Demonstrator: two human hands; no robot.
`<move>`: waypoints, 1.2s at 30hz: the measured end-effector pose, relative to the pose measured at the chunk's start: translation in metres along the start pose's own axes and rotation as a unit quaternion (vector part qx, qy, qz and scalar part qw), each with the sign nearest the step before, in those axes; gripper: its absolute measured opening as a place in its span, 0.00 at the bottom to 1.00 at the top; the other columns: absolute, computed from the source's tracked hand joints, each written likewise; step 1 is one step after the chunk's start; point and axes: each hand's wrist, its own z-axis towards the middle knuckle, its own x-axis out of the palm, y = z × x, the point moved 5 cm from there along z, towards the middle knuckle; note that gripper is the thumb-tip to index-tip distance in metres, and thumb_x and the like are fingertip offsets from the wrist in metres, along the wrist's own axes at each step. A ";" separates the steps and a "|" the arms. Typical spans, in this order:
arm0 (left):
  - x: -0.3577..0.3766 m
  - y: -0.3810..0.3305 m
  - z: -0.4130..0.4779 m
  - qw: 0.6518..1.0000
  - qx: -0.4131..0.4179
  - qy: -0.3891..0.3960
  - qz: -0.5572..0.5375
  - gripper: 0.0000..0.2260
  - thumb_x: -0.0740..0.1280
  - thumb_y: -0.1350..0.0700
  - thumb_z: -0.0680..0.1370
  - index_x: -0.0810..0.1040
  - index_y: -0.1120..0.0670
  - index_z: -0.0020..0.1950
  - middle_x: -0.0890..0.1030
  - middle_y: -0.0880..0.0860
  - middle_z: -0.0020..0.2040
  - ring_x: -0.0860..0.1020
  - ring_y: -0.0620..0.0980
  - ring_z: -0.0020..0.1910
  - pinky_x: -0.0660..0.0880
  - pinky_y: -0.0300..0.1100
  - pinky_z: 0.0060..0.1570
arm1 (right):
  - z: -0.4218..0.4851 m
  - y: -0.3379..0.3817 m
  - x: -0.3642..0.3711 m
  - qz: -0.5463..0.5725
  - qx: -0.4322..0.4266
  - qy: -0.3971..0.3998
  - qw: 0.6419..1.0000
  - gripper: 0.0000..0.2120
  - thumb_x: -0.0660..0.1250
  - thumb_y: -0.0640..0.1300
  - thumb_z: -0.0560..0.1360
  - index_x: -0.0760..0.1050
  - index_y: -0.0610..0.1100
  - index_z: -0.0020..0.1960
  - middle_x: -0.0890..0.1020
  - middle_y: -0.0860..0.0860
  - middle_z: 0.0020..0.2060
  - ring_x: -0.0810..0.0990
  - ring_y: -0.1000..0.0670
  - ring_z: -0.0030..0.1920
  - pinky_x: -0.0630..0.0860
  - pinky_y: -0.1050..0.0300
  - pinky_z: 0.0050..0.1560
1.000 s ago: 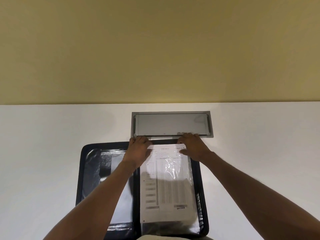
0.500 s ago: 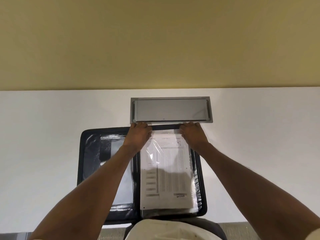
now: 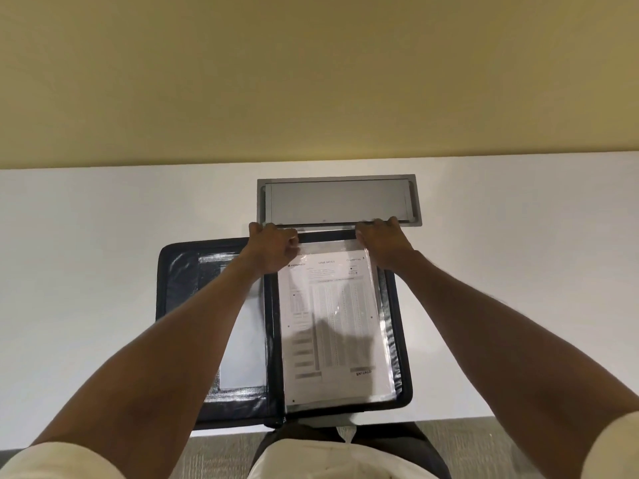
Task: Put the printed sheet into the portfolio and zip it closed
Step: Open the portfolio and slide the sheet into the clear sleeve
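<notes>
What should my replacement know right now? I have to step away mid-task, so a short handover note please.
Left hand: fingers pinching the top left corner of the clear plastic sleeve.
Right hand: gripping the sleeve's top right corner.
The white printed sheet lies inside that sleeve on the right half of the black zip portfolio, which lies open flat on the white table.
Done: sheet looks fully in.
Left: let go, fold the portfolio shut, zip it.
</notes>
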 end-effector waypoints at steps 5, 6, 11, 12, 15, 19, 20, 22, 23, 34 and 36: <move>0.001 0.004 0.005 0.998 -0.054 0.005 -0.006 0.08 0.64 0.55 0.81 0.82 0.45 0.48 0.77 0.48 0.46 0.76 0.53 0.52 0.62 0.52 0.55 | -0.005 -0.002 0.011 0.013 0.034 -0.041 0.998 0.12 0.69 0.41 0.77 0.77 0.48 0.60 0.82 0.48 0.54 0.80 0.45 0.58 0.72 0.45 0.62; 0.002 0.004 0.006 0.998 -0.061 -0.001 -0.010 0.08 0.65 0.56 0.80 0.82 0.44 0.48 0.78 0.48 0.46 0.76 0.53 0.52 0.62 0.52 0.55 | -0.007 -0.002 0.014 0.031 0.043 -0.051 0.997 0.13 0.70 0.40 0.76 0.78 0.47 0.60 0.81 0.47 0.55 0.80 0.45 0.58 0.73 0.46 0.61; 0.005 0.002 -0.003 0.991 -0.081 -0.059 -0.093 0.04 0.68 0.55 0.80 0.82 0.48 0.52 0.83 0.49 0.51 0.77 0.53 0.55 0.64 0.54 0.59 | -0.025 -0.013 0.015 0.085 0.195 -0.101 0.972 0.14 0.70 0.35 0.72 0.78 0.42 0.57 0.80 0.43 0.53 0.80 0.41 0.53 0.77 0.48 0.51; 0.005 0.001 -0.006 0.989 -0.075 -0.073 -0.103 0.06 0.69 0.55 0.80 0.82 0.49 0.56 0.82 0.50 0.54 0.77 0.54 0.58 0.65 0.54 0.61 | -0.032 -0.011 0.015 0.085 0.217 -0.115 0.966 0.14 0.69 0.35 0.72 0.77 0.41 0.58 0.80 0.42 0.54 0.79 0.40 0.53 0.76 0.47 0.51; 0.004 0.000 -0.020 0.986 -0.043 -0.123 -0.107 0.12 0.69 0.56 0.80 0.80 0.52 0.64 0.79 0.53 0.62 0.75 0.55 0.63 0.67 0.54 0.62 | -0.060 0.035 0.011 0.124 0.197 -0.149 0.961 0.18 0.61 0.35 0.73 0.75 0.40 0.62 0.78 0.41 0.59 0.78 0.40 0.57 0.75 0.45 0.55; 0.003 0.006 -0.038 0.983 -0.050 -0.153 -0.084 0.11 0.67 0.58 0.81 0.80 0.53 0.63 0.79 0.53 0.63 0.75 0.56 0.63 0.67 0.55 0.63 | -0.102 0.146 0.034 0.225 0.065 -0.121 0.965 0.26 0.52 0.42 0.79 0.65 0.44 0.76 0.71 0.43 0.74 0.70 0.42 0.74 0.64 0.45 0.77; 0.002 0.012 -0.044 0.982 -0.064 -0.162 -0.080 0.11 0.66 0.58 0.81 0.81 0.53 0.63 0.79 0.54 0.63 0.74 0.57 0.63 0.67 0.55 0.63 | -0.112 0.169 0.041 0.208 0.024 -0.130 0.969 0.28 0.53 0.42 0.79 0.61 0.44 0.79 0.67 0.44 0.78 0.65 0.43 0.77 0.56 0.47 0.79; 0.001 0.030 -0.060 0.976 -0.100 -0.180 -0.069 0.12 0.66 0.59 0.81 0.81 0.53 0.63 0.78 0.55 0.62 0.74 0.59 0.63 0.67 0.56 0.63 | -0.131 0.195 0.064 0.194 -0.024 -0.132 0.972 0.29 0.55 0.44 0.82 0.54 0.44 0.82 0.59 0.45 0.81 0.55 0.45 0.81 0.47 0.47 0.81; 0.001 0.043 -0.069 0.973 -0.121 -0.188 -0.064 0.12 0.66 0.60 0.80 0.82 0.53 0.63 0.78 0.57 0.63 0.74 0.61 0.63 0.67 0.58 0.64 | -0.140 0.199 0.075 0.183 -0.028 -0.134 0.974 0.29 0.54 0.45 0.83 0.52 0.44 0.82 0.55 0.45 0.82 0.50 0.46 0.82 0.46 0.45 0.82; 0.013 0.144 -0.133 0.898 -0.404 -0.106 -0.140 0.26 0.62 0.49 0.83 0.60 0.49 0.80 0.60 0.63 0.77 0.60 0.67 0.74 0.66 0.70 0.65 | -0.211 0.125 0.139 0.107 0.134 -0.059 0.983 0.31 0.49 0.56 0.85 0.46 0.43 0.83 0.45 0.46 0.83 0.43 0.46 0.82 0.46 0.42 0.80; 0.016 0.147 -0.140 0.882 -0.435 -0.096 -0.155 0.27 0.62 0.48 0.83 0.58 0.51 0.80 0.64 0.65 0.74 0.63 0.68 0.71 0.67 0.69 0.64 | -0.225 0.115 0.145 0.112 0.152 -0.057 0.980 0.31 0.49 0.56 0.85 0.46 0.44 0.83 0.46 0.47 0.83 0.44 0.48 0.82 0.50 0.42 0.80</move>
